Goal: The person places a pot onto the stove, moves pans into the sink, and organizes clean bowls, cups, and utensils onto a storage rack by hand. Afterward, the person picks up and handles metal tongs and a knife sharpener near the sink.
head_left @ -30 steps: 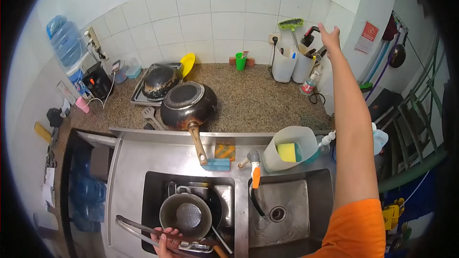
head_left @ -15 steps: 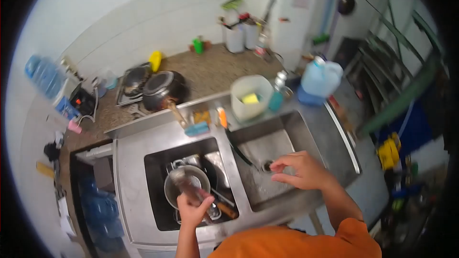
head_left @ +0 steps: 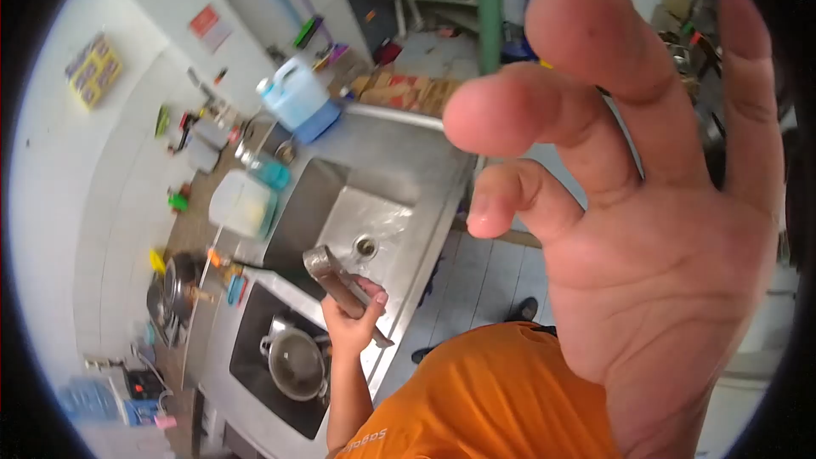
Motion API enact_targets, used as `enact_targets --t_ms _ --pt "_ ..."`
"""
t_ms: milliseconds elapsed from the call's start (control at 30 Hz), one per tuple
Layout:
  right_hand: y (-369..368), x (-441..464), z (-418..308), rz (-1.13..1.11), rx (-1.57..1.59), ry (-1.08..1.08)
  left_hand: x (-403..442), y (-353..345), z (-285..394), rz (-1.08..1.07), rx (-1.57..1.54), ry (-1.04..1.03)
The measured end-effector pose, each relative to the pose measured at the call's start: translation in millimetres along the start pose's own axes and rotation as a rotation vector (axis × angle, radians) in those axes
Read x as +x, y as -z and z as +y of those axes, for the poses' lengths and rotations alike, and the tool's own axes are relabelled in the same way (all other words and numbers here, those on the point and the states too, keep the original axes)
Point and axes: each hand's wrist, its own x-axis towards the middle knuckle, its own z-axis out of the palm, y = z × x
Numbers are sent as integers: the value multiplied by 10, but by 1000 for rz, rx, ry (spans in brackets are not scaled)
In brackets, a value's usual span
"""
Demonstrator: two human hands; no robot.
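My left hand (head_left: pixel 351 323) is wrapped around long metal tongs (head_left: pixel 336 282), held over the divider between the two sink basins. Large and close to the camera, my right hand (head_left: pixel 646 229) fills the right side of the view, palm showing, fingers spread and somewhat bent, with nothing in it. Below and left of my left hand, a metal pot (head_left: pixel 296 364) sits in one basin. The other basin (head_left: pixel 340 212), with its drain, lies beyond the tongs.
A blue jug (head_left: pixel 297 100) stands at the sink's far end, near a pump bottle (head_left: pixel 265 167) and a pale container (head_left: pixel 242 204) beside the basin. Dark pans (head_left: pixel 181 282) rest on the counter at left. Tiled floor (head_left: pixel 476 276) shows beyond the sink edge.
The view has swung to the right and tilted. My right hand has come from near the wall, past the sink, up close to the camera. My left hand still holds the tongs, now lifted.
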Motion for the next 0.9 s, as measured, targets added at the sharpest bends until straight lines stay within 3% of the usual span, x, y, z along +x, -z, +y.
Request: enact_targets --t_ms 167,433,633,700,833,867,900 --pt "1384 -291 -486 123 -93 28 109 -1431 -104 -132 -89 -86" --pt "3338 -201 -933 379 -217 82 719 -3320 80 -303 -268 -13" --pt "4541 -172 -785 512 -297 73 1554 -4574 -147 -380 -178 -87" --pt "4637 -142 -729 530 -336 85 1886 -4773 -293 -421 -197 59" --pt "5209 -141 -390 728 -357 94 2701 -6099 -292 -682 -223 -92" --pt "5338 -130 -336 859 -470 -65 2886 -6466 -227 -695 -275 -94" --pt "5849 -610 -267 819 -484 -110 2939 -7027 -277 -739 -298 -159"
